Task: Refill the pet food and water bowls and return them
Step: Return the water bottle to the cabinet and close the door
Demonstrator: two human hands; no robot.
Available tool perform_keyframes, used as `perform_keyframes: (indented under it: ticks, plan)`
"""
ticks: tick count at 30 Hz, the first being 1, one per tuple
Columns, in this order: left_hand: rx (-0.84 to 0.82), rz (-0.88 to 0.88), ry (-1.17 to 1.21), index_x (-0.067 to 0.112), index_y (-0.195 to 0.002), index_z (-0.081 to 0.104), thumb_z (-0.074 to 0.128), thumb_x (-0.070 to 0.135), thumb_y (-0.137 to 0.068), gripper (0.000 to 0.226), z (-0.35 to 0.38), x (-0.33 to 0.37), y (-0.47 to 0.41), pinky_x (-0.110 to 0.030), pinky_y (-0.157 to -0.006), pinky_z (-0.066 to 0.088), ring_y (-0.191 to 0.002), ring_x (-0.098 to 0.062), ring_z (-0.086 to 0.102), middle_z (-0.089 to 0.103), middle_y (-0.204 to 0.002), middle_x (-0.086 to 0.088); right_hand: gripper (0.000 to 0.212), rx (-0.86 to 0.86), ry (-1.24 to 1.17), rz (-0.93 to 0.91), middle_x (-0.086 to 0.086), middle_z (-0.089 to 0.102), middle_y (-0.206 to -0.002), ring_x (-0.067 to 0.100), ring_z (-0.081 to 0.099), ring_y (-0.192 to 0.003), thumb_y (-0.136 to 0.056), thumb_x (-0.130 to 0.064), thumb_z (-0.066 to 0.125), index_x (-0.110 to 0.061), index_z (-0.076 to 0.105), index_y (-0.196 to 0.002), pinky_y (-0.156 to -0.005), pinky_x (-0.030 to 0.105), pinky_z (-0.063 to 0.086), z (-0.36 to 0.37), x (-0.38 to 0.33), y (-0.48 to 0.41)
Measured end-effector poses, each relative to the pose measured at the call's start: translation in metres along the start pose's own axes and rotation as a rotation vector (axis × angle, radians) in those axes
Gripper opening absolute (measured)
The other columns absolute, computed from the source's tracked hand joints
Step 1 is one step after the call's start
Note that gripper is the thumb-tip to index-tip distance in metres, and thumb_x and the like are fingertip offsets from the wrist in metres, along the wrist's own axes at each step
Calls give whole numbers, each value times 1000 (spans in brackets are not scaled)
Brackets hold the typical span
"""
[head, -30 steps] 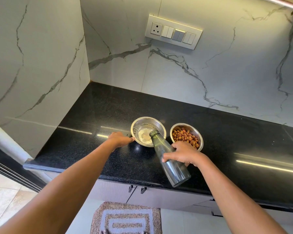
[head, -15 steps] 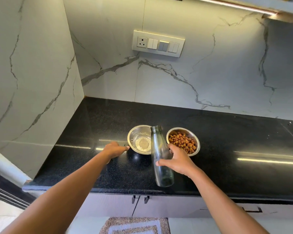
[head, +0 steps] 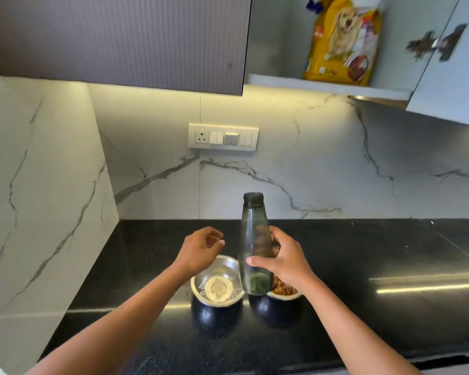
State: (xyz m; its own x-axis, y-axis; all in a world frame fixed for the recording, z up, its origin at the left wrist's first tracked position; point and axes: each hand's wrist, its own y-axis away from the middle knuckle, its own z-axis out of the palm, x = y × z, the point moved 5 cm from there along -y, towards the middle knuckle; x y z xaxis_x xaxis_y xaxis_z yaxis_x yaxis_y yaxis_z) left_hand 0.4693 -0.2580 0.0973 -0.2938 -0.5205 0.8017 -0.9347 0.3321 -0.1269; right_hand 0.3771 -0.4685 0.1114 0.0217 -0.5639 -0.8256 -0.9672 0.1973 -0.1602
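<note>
My right hand (head: 284, 262) grips the smoky clear plastic bottle (head: 255, 234), now upright. My left hand (head: 199, 251), loose and empty, is off the round steel water bowl (head: 217, 288) beneath it. Pouring looks done.

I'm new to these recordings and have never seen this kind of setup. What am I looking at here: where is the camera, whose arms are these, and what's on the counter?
There is no machine here. The one camera sits on a person's head and looks forward and down, so the two bare arms are that person's own. The right hand grips a clear bottle, upright and with no cap. The left hand hovers beside it, fingers loosely curled, holding nothing. On the black counter two metal bowls stand side by side. The water bowl seems to hold water. The kibble bowl holds brown pellets and is partly hidden by the bottle and hand. Above, an open cupboard shows a yellow dog food bag.
</note>
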Motion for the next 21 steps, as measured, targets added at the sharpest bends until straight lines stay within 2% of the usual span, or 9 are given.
perform_keyframes:
  ticks: [3, 6, 8, 10, 12, 14, 16, 18, 21]
  plan:
    - [48, 192, 120, 21, -107, 72, 67, 32, -94, 18, -26, 62, -17, -32, -89, 57, -91, -5, 69, 75, -98, 8, 66, 105, -94, -80, -15, 73, -112, 0, 68, -105, -61, -42, 94, -37, 63, -119, -94, 35, 60, -33, -41, -14]
    - [117, 347, 233, 23, -99, 73, 63, 35, -96, 16, -58, 126, -31, -37, -86, 58, -88, -10, 72, 77, -91, 7, 67, 207, -145, -185, -13, 72, -115, 1, 67, -109, -61, -46, 93, -32, 64, -120, -90, 30, 58, -69, -89, -29]
    - [139, 427, 295, 20, -100, 72, 59, 34, -99, 19, -77, 170, -39, -37, -83, 59, -86, -12, 73, 77, -90, 4, 69, 277, -195, -244, -10, 75, -112, 5, 69, -106, -55, -51, 90, -29, 66, -115, -87, 33, 61, -97, -123, -40]
    - [143, 490, 348, 17, -101, 72, 56, 32, -100, 22, -95, 210, -45, -37, -80, 59, -85, -15, 74, 78, -90, 1, 65, 341, -254, -296, -4, 77, -108, 13, 73, -103, -53, -48, 91, -26, 69, -111, -84, 42, 65, -126, -156, -52]
    - [128, 530, 431, 14, -102, 72, 56, 31, -101, 23, -109, 246, -52, -42, -80, 58, -85, -20, 75, 77, -88, -1, 61, 382, -310, -341, 1, 79, -105, 21, 77, -97, -54, -45, 92, -23, 71, -108, -78, 49, 66, -154, -189, -64]
    - [112, 549, 506, 7, -103, 70, 56, 30, -101, 26, -121, 277, -61, -47, -82, 59, -84, -23, 73, 75, -83, 0, 58, 409, -331, -389, 4, 80, -101, 24, 79, -88, -55, -44, 90, -20, 72, -105, -73, 48, 65, -180, -222, -77]
    - [119, 565, 532, 2, -103, 69, 56, 29, -101, 29, -133, 306, -72, -51, -84, 58, -83, -24, 71, 74, -85, -4, 58, 438, -313, -434, 3, 81, -98, 23, 80, -87, -58, -45, 89, -17, 74, -106, -79, 47, 65, -207, -251, -93]
    - [157, 571, 517, 4, -105, 68, 57, 31, -100, 29, -144, 331, -86, -49, -83, 59, -86, -25, 73, 75, -93, -10, 56, 462, -257, -466, 1, 82, -96, 23, 79, -90, -60, -49, 88, -18, 76, -105, -87, 51, 64, -234, -276, -112]
    - [212, 524, 493, 10, -112, 67, 57, 29, -100, 25, -156, 356, -112, -41, -82, 60, -92, -24, 74, 74, -102, -9, 48, 495, -185, -482, -1, 81, -92, 22, 78, -89, -61, -51, 88, -21, 77, -96, -86, 53, 64, -264, -299, -143]
